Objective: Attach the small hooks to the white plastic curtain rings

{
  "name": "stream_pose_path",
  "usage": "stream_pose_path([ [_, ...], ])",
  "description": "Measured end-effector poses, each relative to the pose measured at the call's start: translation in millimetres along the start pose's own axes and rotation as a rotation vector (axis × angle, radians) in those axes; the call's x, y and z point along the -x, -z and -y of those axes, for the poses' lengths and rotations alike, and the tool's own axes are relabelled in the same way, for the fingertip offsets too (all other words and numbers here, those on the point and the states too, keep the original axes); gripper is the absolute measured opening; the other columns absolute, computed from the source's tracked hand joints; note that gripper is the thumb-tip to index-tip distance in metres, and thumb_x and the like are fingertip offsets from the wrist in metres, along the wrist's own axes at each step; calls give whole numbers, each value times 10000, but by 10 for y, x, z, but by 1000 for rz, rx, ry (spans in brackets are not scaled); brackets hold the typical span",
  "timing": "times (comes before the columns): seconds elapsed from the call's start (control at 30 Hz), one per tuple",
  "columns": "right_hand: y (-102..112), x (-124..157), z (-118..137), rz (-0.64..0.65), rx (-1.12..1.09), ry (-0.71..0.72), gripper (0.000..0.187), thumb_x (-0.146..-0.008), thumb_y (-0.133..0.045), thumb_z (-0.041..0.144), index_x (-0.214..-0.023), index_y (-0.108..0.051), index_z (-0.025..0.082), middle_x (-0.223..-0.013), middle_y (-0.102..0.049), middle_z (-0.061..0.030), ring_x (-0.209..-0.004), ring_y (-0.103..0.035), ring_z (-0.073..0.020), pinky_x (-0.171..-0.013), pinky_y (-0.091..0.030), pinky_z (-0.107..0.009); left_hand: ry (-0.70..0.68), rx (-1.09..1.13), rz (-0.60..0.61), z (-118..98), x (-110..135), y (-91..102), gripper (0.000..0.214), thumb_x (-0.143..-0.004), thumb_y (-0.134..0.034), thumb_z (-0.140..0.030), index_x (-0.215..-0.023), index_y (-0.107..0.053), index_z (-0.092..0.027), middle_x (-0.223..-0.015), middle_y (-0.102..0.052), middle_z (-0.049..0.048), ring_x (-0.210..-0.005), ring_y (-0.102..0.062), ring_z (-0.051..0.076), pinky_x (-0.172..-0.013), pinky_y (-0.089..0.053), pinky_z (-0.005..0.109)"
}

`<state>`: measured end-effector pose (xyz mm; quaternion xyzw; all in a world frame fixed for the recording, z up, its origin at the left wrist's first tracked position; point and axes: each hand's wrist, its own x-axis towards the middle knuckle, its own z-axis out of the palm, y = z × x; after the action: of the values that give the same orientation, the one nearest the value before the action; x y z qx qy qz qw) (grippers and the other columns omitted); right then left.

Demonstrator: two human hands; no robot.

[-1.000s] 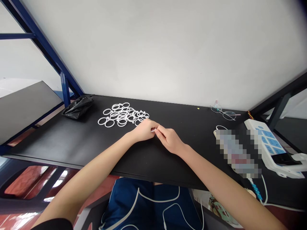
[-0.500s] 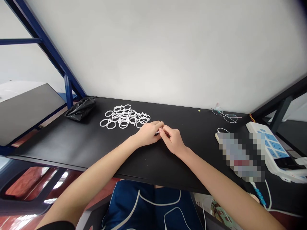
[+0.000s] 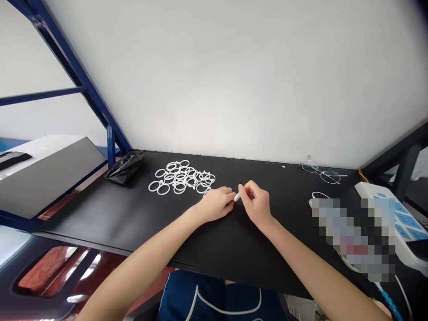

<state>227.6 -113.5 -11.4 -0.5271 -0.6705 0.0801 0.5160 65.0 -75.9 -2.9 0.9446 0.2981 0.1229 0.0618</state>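
Over the middle of the black table, my left hand [image 3: 217, 204] and my right hand [image 3: 257, 204] are close together with bent fingers. Between their fingertips shows a short white piece [image 3: 237, 196], seen edge-on; the rest of it is hidden. My right thumb and index finger pinch its upper end, and my left fingertips close on its lower end. Just left and beyond my left hand lies a loose pile of white rings [image 3: 179, 187] with small knobs, like curtain rings, several overlapping. One ring's edge is partly hidden behind my left hand.
A crumpled black plastic bag [image 3: 124, 167] lies at the back left. Glasses [image 3: 330, 177] rest at the back right, near a white power strip [image 3: 368, 189] and a blurred-out phone with a cable. A blue metal frame [image 3: 110, 145] stands at the left, and a pale wall [image 3: 214, 89] behind.
My hands have moved slightly apart, and the white piece between them shows more plainly. The view has shifted, so everything sits lower and further right.
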Motion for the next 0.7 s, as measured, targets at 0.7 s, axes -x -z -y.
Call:
stream_pose_path([
  [0.7, -2, -47, -156, 115, -14, -306, 211, -888, -563, 371, -762, -552, 203, -588, -574, 1, -504, -569, -153, -474, -429, -253, -155, 132, -306, 68, 26, 30, 281, -835, -475, -159, -559, -432, -178, -535, -456, -20, -481, -394, 93, -497, -300, 246],
])
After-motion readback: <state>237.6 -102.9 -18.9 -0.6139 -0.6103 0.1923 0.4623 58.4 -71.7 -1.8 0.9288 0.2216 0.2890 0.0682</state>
